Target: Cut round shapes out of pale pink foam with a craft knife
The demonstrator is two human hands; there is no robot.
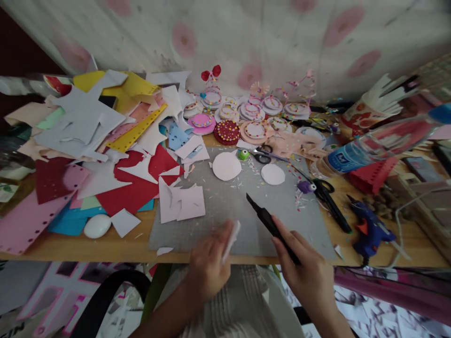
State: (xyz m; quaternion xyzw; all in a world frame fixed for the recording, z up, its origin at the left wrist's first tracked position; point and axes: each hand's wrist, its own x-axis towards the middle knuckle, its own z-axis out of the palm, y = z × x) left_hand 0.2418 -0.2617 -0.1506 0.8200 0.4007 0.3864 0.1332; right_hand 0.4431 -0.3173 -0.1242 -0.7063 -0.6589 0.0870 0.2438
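While the right hand (303, 270) gripped a black cutter (269, 224), its long axis ran up-left over the grey mat (225, 202), tip pointing away from the person. Just left of it, the left hand (207, 265) pinched a blurred white strip (231, 239) at the mat's near edge on the desk (105, 246).

Bare mat centre (232, 206); paper scraps (105, 155) left, scissors (327, 197) right.
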